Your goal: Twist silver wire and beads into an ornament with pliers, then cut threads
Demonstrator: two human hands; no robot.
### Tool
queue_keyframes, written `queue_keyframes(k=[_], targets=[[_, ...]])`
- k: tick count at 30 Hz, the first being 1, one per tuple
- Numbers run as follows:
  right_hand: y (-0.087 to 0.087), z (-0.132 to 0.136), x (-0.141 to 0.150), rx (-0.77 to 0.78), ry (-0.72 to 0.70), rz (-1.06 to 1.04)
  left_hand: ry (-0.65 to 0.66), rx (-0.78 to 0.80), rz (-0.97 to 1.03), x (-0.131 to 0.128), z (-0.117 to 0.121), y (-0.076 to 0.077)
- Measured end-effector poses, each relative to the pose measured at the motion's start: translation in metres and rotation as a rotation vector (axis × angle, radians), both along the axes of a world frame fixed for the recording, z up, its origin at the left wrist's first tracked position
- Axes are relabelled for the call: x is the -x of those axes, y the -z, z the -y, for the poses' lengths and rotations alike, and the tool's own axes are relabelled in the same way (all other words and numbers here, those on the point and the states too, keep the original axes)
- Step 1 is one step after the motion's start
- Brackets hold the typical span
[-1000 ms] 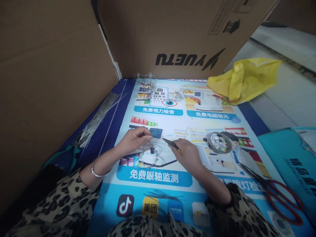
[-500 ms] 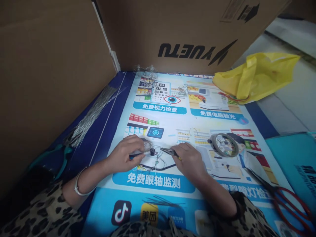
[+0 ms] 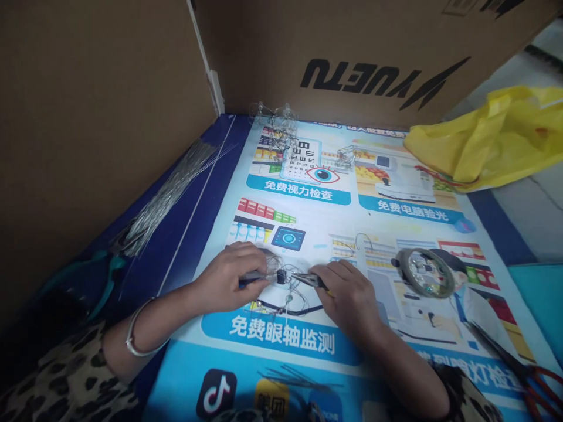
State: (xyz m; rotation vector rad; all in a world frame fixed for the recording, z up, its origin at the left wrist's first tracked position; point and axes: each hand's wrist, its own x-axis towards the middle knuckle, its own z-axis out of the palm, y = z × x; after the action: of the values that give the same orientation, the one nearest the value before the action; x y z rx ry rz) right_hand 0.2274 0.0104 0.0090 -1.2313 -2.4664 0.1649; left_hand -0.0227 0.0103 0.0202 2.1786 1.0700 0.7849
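Note:
A tangled, bent-wire piece (image 3: 289,298) with a small dark block in it and a few beads lies between my hands over the printed sheet. My left hand (image 3: 233,278) is closed at the wire piece's left side, fingertips pinched together; a dark, narrow shape shows under the fingers, and I cannot tell what it is. My right hand (image 3: 347,293) grips needle-nose pliers (image 3: 307,280), whose tips point left and reach the wire near the dark block. Whether the jaws bite on a wire is too small to tell.
Cardboard walls (image 3: 352,35) stand behind and left. Straight wires (image 3: 162,202) and teal-handled pliers (image 3: 103,281) lie left. Wire pieces (image 3: 281,132) sit at the back. On the right are a tape roll (image 3: 409,275) with beads inside, red-handled scissors (image 3: 505,357) and a yellow bag (image 3: 488,140).
The view has shifted, so the scene sits differently in the picture. The pliers' tips have come closer to the dark block on the wire piece. Both hands keep their grip.

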Motion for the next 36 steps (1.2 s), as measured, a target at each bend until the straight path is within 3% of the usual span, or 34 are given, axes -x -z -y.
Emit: queue_keyframes(k=[7,18,36], targets=[[0.0,0.0,0.003,-0.031,-0.023,0.008,-0.024,0.015,-0.011,-0.001,-0.001,0.001],[-0.006,0.0,0.01,-0.171,-0.037,0.183,-0.028,0.028,0.02,-0.003,0.0,0.003],[0.0,-0.006,0.013,-0.292,-0.059,0.23,-0.017,-0.071,-0.056,-0.005,-0.001,0.007]])
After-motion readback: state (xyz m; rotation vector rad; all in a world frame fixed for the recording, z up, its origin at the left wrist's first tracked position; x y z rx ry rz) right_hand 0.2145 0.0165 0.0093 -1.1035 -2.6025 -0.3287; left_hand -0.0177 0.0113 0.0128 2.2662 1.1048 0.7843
